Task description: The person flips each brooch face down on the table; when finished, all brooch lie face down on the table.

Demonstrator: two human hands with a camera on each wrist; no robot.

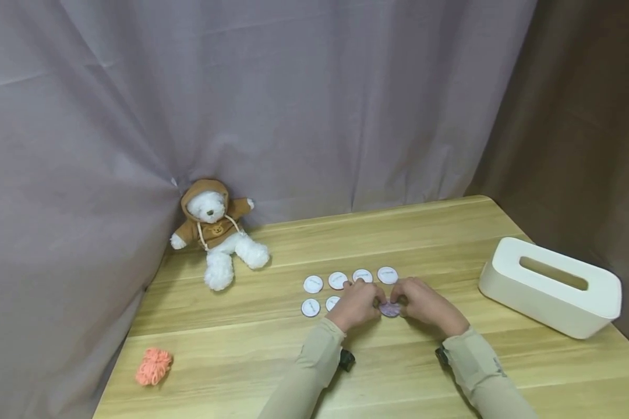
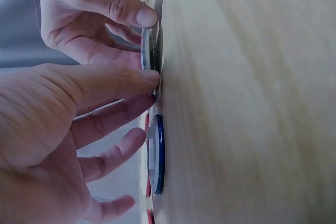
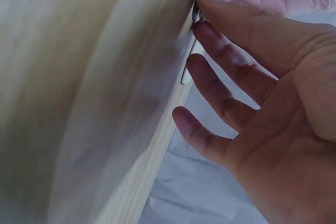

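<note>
A round badge (image 1: 390,309) with a purple face up is between my two hands, just over the table. My left hand (image 1: 357,305) pinches its left edge between thumb and fingertips. On the opposite edge, my right hand (image 1: 424,304) pinches it the same way. In the left wrist view the badge (image 2: 146,48) stands edge-on between both thumbs. A blue-rimmed badge (image 2: 159,156) lies beside the left hand's lower fingers. Several white-sided badges, such as one at the row's right end (image 1: 388,275), lie in two rows; my left hand partly covers some.
The wooden table (image 1: 230,361) carries a white teddy bear (image 1: 217,230) in a brown hoodie at back left. A bundle of coral yarn (image 1: 154,366) lies at front left. A white tissue box (image 1: 550,288) stands on the right. Grey curtain (image 1: 314,116) hangs behind.
</note>
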